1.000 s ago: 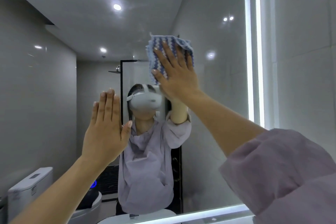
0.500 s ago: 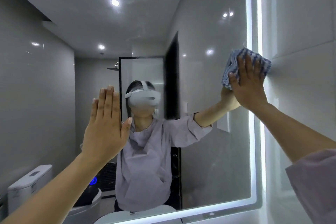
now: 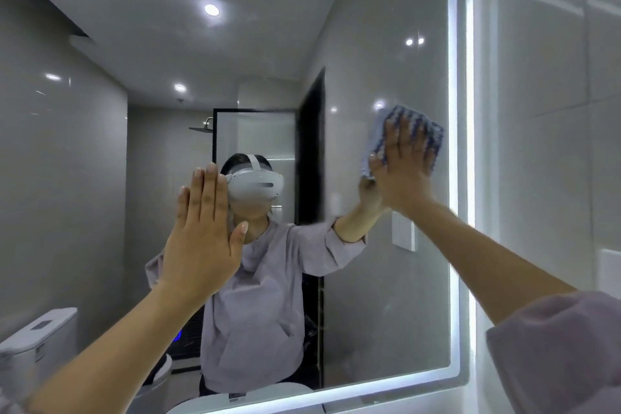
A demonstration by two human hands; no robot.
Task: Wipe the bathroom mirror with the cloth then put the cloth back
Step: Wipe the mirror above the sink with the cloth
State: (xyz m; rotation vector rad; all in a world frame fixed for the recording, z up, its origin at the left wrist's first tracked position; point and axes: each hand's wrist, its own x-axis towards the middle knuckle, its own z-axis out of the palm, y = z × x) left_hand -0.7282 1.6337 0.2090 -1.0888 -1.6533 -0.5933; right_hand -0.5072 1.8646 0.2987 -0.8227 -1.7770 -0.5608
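Loose lilac sleeve (image 3: 564, 346), white headset (image 3: 256, 185) in reflection

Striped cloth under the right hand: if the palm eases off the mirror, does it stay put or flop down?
Probably floppy: the cloth looks soft and knitted, with rumpled edges. Likely light, since the flat right hand alone pins it to the mirror. On that smooth glass it would probably slide and drop.

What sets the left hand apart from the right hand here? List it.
The right hand presses a blue-and-white cloth flat on the mirror; the left hand holds nothing. The right hand is up near the mirror's lit right edge; the left hand sits lower, nearer the middle. Both are flat, palms to the glass, fingers pointing up.
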